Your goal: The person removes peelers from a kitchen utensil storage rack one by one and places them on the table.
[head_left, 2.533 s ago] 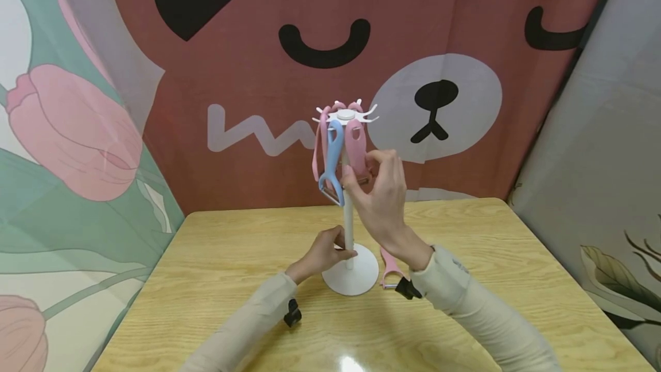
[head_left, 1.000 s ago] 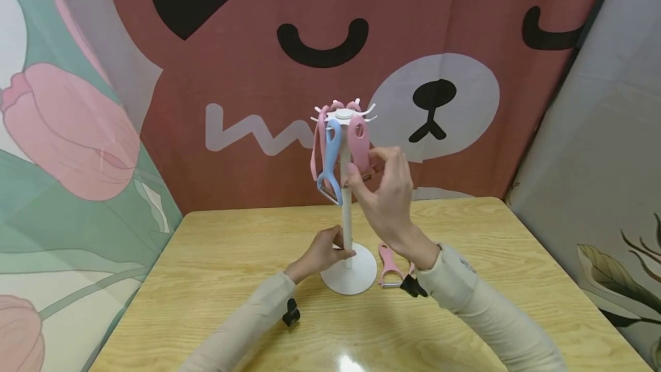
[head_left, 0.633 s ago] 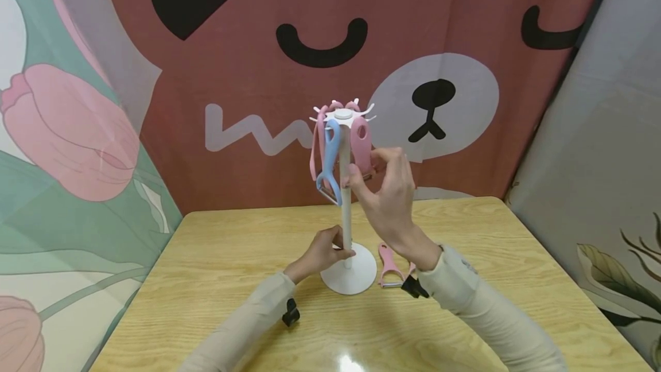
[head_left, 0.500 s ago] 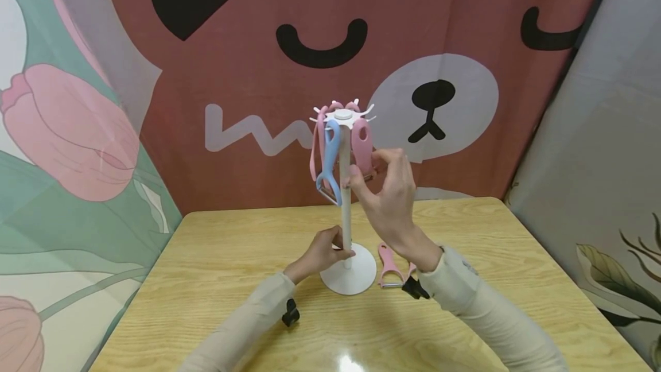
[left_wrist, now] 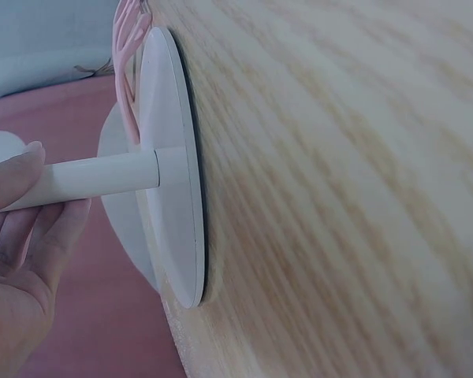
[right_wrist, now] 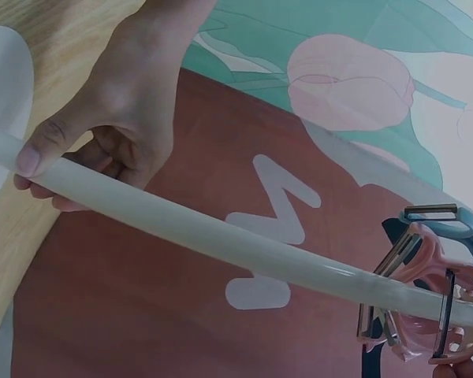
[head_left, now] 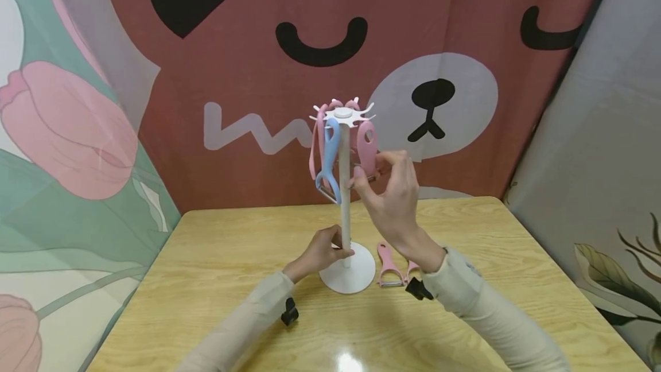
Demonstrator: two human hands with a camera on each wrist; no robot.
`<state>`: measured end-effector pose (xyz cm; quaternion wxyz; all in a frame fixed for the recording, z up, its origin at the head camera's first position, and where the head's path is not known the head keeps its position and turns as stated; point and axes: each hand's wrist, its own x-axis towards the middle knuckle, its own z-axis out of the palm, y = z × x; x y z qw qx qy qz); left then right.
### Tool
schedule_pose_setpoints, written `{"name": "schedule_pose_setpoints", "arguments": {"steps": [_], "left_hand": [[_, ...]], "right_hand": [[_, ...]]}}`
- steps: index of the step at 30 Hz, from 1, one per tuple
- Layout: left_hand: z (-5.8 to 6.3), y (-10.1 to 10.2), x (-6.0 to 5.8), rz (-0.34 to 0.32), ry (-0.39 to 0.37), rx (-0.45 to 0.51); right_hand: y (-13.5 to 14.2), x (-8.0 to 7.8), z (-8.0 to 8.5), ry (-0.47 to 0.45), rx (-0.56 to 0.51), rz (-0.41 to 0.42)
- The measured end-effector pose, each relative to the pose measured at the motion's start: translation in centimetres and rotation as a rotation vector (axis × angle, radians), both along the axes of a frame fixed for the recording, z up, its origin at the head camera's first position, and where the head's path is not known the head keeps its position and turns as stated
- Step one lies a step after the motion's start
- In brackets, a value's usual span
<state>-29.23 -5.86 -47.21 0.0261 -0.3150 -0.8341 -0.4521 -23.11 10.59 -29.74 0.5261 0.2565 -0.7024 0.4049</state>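
A white stand (head_left: pixel 346 217) with hooks around its top rises from a round base. Low on its pole, my left hand (head_left: pixel 322 250) grips it between thumb and fingers; the left wrist view shows this hold (left_wrist: pixel 24 252) too. My right hand (head_left: pixel 395 200) pinches a pink peeler (head_left: pixel 367 148) by its blade end, to the right of the pole. The peeler's holed handle points up, just below the hooks and seemingly apart from them. A blue peeler (head_left: pixel 330 157) and several pink ones hang from the hooks. In the right wrist view, only right fingertips (right_wrist: pixel 465 368) show.
Two pink peelers lie on the wooden table right of the base: one in full sight (head_left: pixel 385 260), the other (head_left: pixel 411 271) partly hidden behind my right wrist. A patterned curtain (head_left: pixel 258 177) hangs behind the table's far edge.
My right hand has drawn the pink peeler rightward, away from the hooks, uncovering another pink one behind it. The left hand keeps its grip on the pole. More of the table's second peeler shows.
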Motion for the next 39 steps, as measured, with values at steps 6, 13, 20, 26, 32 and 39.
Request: {"name": "schedule_pose_setpoints", "arguments": {"steps": [6,13,20,26,32,39], "left_hand": [[0.2,0.0,-0.2,-0.016,0.001,-0.002],[0.2,-0.1,-0.3,-0.016,-0.012,-0.015],[0.1,-0.1,-0.3,-0.01,-0.006,-0.017],[-0.1,-0.1,-0.3,-0.008,0.0,-0.013],[-0.2,-0.1,-0.3,-0.005,0.0,-0.014],[-0.2,-0.1,-0.1,-0.008,-0.001,0.014]], "right_hand": [[0.5,-0.3,-0.3,-0.019,0.005,-0.004],[1.2,-0.6,-0.9,-0.026,0.001,-0.014],[1.9,-0.8,-1.4,-0.046,0.004,-0.015],[2.5,-0.9,-2.2,-0.088,0.021,-0.023],[3.3,-1.0,-2.9,-0.12,0.044,-0.033],[4.1,-1.2,-3.7,-0.152,0.066,-0.056]]}}
